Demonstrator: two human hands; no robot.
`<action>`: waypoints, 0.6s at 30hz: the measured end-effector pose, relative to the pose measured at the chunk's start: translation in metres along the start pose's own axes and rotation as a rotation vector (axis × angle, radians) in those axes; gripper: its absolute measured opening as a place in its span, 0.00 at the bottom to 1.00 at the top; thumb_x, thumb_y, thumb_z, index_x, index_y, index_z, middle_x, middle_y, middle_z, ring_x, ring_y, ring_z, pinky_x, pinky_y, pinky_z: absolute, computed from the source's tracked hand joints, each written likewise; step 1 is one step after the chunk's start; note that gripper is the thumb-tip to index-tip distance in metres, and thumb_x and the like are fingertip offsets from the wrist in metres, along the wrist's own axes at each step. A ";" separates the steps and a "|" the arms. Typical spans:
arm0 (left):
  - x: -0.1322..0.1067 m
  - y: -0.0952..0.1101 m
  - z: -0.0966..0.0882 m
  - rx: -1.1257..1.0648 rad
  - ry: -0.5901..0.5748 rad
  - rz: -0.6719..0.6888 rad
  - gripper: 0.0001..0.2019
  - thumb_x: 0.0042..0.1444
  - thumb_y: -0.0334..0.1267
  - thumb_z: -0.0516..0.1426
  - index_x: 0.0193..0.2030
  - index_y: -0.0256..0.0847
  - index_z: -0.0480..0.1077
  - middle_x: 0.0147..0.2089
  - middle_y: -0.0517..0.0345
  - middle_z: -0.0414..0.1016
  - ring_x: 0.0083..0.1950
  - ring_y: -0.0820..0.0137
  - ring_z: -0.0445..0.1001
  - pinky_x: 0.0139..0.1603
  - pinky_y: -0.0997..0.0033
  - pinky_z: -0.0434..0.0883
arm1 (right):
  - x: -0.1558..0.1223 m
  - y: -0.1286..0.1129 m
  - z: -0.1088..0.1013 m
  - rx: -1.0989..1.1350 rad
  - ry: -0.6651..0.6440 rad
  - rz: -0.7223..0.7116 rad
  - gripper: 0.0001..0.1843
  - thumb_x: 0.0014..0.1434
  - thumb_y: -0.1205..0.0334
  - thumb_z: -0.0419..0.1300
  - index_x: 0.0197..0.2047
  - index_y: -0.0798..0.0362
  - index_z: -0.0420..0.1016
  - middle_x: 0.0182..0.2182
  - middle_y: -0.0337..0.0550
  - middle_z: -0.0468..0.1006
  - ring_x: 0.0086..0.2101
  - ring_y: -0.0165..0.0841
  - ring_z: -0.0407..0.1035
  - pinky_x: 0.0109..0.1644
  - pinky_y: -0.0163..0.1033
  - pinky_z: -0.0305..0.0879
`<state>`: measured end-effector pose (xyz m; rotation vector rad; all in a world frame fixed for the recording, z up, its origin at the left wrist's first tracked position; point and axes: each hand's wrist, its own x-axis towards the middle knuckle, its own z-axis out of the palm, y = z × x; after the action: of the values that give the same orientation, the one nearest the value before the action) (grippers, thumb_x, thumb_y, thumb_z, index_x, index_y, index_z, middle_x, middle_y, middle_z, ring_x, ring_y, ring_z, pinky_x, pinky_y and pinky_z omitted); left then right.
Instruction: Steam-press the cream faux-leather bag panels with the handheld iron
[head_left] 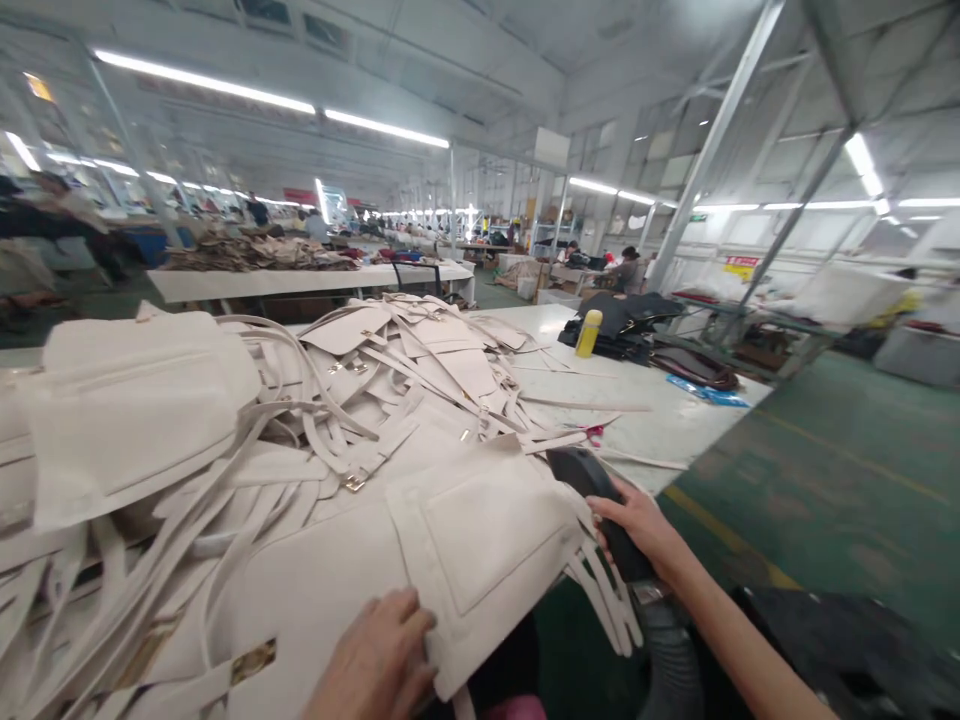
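Note:
A cream leather-look bag piece (495, 530) with a stitched pocket and hanging straps lies at the table's front edge. My left hand (382, 650) is at its lower left edge, fingers curled against it; the fingertips are partly hidden. My right hand (637, 530) is closed around the grip of a black hand-held tool with a ribbed hose (626, 545). The tool's broad head is against or just over the bag piece's right end; I cannot tell if they touch. Beneath my left hand spreads another cream panel with a gold-coloured metal fitting (253, 661).
Cream bag parts and straps (420, 350) are heaped across the table (555, 385), with a bulky cream bag (142, 410) on the left. At the far right stand a yellow bottle (589, 333) and black bag pieces (630, 315). Small red-handled scissors (594, 434) lie among the straps.

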<state>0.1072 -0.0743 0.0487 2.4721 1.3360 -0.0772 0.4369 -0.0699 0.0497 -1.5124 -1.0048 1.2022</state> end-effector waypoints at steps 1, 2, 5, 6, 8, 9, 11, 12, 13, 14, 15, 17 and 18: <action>0.009 0.003 -0.005 0.000 0.023 0.033 0.15 0.49 0.35 0.52 0.44 0.45 0.68 0.48 0.54 0.67 0.50 0.62 0.65 0.51 0.63 0.61 | -0.009 0.009 -0.013 0.004 0.039 0.023 0.19 0.47 0.51 0.59 0.39 0.51 0.61 0.18 0.32 0.67 0.14 0.28 0.63 0.15 0.33 0.64; 0.020 0.007 -0.008 0.003 0.038 0.077 0.17 0.49 0.35 0.53 0.48 0.46 0.67 0.51 0.53 0.66 0.52 0.62 0.63 0.54 0.61 0.59 | -0.018 0.016 -0.024 0.008 0.065 0.045 0.19 0.47 0.51 0.59 0.39 0.52 0.61 0.17 0.31 0.66 0.14 0.28 0.63 0.15 0.33 0.63; 0.058 0.028 -0.003 0.031 0.023 0.234 0.26 0.48 0.36 0.55 0.56 0.49 0.59 0.62 0.54 0.56 0.62 0.61 0.53 0.62 0.56 0.47 | -0.040 0.032 -0.038 0.024 0.047 0.088 0.21 0.46 0.51 0.59 0.41 0.53 0.62 0.15 0.31 0.66 0.13 0.28 0.62 0.14 0.32 0.62; 0.070 0.036 0.002 0.048 -0.001 0.276 0.29 0.47 0.37 0.56 0.58 0.49 0.57 0.64 0.55 0.51 0.64 0.60 0.48 0.63 0.53 0.44 | -0.045 0.035 -0.038 0.031 0.016 0.098 0.23 0.45 0.52 0.59 0.43 0.53 0.62 0.16 0.31 0.67 0.13 0.28 0.62 0.14 0.32 0.62; 0.091 0.048 0.017 0.088 -0.047 0.319 0.34 0.46 0.40 0.57 0.61 0.50 0.51 0.67 0.54 0.43 0.66 0.57 0.40 0.63 0.47 0.39 | -0.052 0.040 -0.032 0.044 -0.059 0.117 0.25 0.45 0.54 0.59 0.46 0.53 0.61 0.16 0.32 0.68 0.14 0.29 0.63 0.14 0.32 0.61; 0.098 0.051 0.025 0.112 -0.061 0.324 0.36 0.46 0.42 0.58 0.63 0.50 0.48 0.67 0.54 0.39 0.67 0.56 0.37 0.62 0.45 0.37 | -0.053 0.043 -0.028 0.049 -0.096 0.129 0.25 0.45 0.56 0.59 0.47 0.53 0.61 0.17 0.33 0.69 0.14 0.29 0.63 0.13 0.32 0.61; 0.107 0.053 0.038 0.160 -0.064 0.331 0.40 0.46 0.45 0.57 0.64 0.50 0.41 0.68 0.53 0.33 0.67 0.55 0.32 0.61 0.41 0.34 | -0.049 0.047 -0.019 0.058 -0.150 0.151 0.24 0.45 0.57 0.59 0.46 0.54 0.62 0.16 0.33 0.69 0.14 0.30 0.64 0.13 0.32 0.61; 0.108 0.051 0.043 0.183 -0.056 0.337 0.42 0.46 0.45 0.57 0.65 0.50 0.38 0.68 0.53 0.31 0.67 0.55 0.30 0.60 0.41 0.32 | -0.045 0.049 -0.014 0.060 -0.165 0.159 0.22 0.45 0.58 0.58 0.44 0.54 0.63 0.16 0.33 0.68 0.13 0.30 0.63 0.13 0.32 0.61; 0.109 0.049 0.047 0.204 -0.049 0.346 0.43 0.45 0.45 0.57 0.65 0.50 0.36 0.68 0.53 0.29 0.67 0.55 0.28 0.60 0.41 0.31 | -0.038 0.050 -0.011 0.061 -0.172 0.163 0.20 0.45 0.58 0.58 0.43 0.54 0.63 0.16 0.33 0.68 0.13 0.29 0.63 0.13 0.32 0.61; 0.109 0.048 0.050 0.221 -0.046 0.354 0.45 0.44 0.45 0.57 0.65 0.50 0.34 0.68 0.53 0.27 0.66 0.55 0.27 0.60 0.41 0.29 | -0.030 0.051 -0.007 0.059 -0.173 0.167 0.19 0.45 0.59 0.58 0.42 0.54 0.64 0.16 0.33 0.68 0.13 0.29 0.63 0.13 0.32 0.61; 0.108 0.046 0.052 0.235 -0.046 0.355 0.47 0.42 0.44 0.58 0.65 0.50 0.33 0.68 0.53 0.27 0.66 0.55 0.27 0.60 0.41 0.28 | -0.020 0.050 -0.005 0.055 -0.173 0.172 0.18 0.45 0.59 0.58 0.41 0.53 0.64 0.16 0.33 0.68 0.13 0.29 0.63 0.13 0.32 0.61; 0.107 0.045 0.054 0.252 -0.047 0.346 0.49 0.39 0.42 0.59 0.65 0.50 0.33 0.68 0.53 0.26 0.66 0.55 0.26 0.59 0.41 0.27 | 0.003 0.047 -0.001 0.038 -0.171 0.188 0.15 0.45 0.60 0.58 0.38 0.53 0.65 0.15 0.33 0.67 0.13 0.30 0.63 0.13 0.32 0.60; 0.105 0.045 0.055 0.254 -0.042 0.342 0.50 0.38 0.41 0.59 0.65 0.50 0.33 0.68 0.53 0.26 0.66 0.55 0.26 0.59 0.41 0.26 | 0.014 0.044 0.000 0.029 -0.168 0.194 0.15 0.44 0.60 0.59 0.37 0.54 0.65 0.14 0.33 0.67 0.13 0.31 0.63 0.13 0.32 0.60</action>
<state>0.2090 -0.0295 -0.0131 2.8580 0.9165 -0.2288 0.4419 -0.0670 0.0035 -1.5329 -0.9612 1.4945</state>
